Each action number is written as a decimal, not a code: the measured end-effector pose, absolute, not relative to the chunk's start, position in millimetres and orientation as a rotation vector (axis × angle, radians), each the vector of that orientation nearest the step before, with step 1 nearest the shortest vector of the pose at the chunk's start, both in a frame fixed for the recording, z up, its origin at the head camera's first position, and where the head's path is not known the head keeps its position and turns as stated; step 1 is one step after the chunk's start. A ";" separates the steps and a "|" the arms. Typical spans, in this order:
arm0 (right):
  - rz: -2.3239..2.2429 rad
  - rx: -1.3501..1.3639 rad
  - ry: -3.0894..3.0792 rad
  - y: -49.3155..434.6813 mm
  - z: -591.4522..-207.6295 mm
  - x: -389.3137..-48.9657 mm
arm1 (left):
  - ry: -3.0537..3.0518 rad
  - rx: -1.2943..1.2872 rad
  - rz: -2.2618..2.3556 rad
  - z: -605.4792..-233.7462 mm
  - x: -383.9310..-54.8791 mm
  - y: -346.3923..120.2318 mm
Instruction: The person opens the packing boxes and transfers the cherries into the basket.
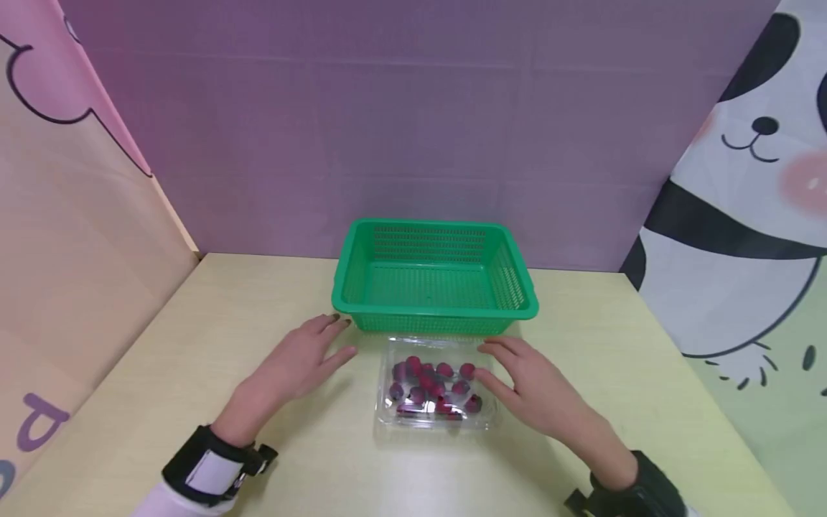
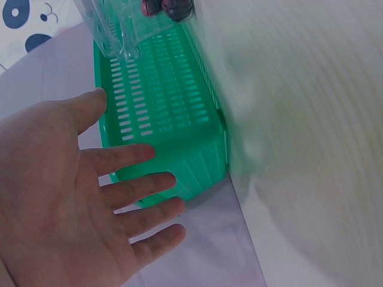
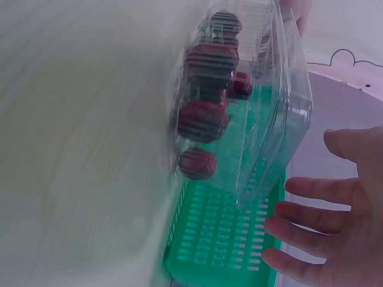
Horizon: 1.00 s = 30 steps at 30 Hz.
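A clear plastic box [image 1: 439, 350] lies on the table with several dark red, round fruits [image 1: 428, 382] inside it; their exact kind is hard to tell. My left hand [image 1: 304, 359] hovers to the left of the box, near the basket's front left corner, and its fingers are straight and spread in the left wrist view. On the box's right side is my right hand [image 1: 533, 384], fingers loosely extended. In the right wrist view a gap shows between those fingers and the box wall [image 3: 293, 113]. Neither hand holds anything.
Right behind the box stands a green slotted plastic basket [image 1: 436, 314], with no contents visible. The light wooden table [image 1: 413, 474] ends at a purple backdrop [image 1: 413, 129]. Printed panels with a panda [image 1: 730, 287] and a pink figure [image 1: 58, 86] flank it.
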State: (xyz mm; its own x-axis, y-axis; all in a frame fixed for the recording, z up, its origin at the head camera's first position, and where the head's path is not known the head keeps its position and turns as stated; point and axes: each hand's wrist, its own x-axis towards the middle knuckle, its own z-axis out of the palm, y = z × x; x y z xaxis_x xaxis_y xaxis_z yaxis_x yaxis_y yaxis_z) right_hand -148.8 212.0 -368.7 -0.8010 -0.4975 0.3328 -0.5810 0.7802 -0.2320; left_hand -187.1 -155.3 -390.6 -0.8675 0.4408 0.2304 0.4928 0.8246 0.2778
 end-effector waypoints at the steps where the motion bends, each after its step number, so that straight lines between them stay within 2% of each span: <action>1: 0.479 0.857 -2.707 210.5 -369.1 -148.6 | -2.853 -0.738 -0.499 -390.0 -186.7 -153.8; 30: 0.405 0.963 -2.760 199.6 -376.2 -143.2 | -2.792 -1.013 -0.685 -385.5 -188.4 -124.5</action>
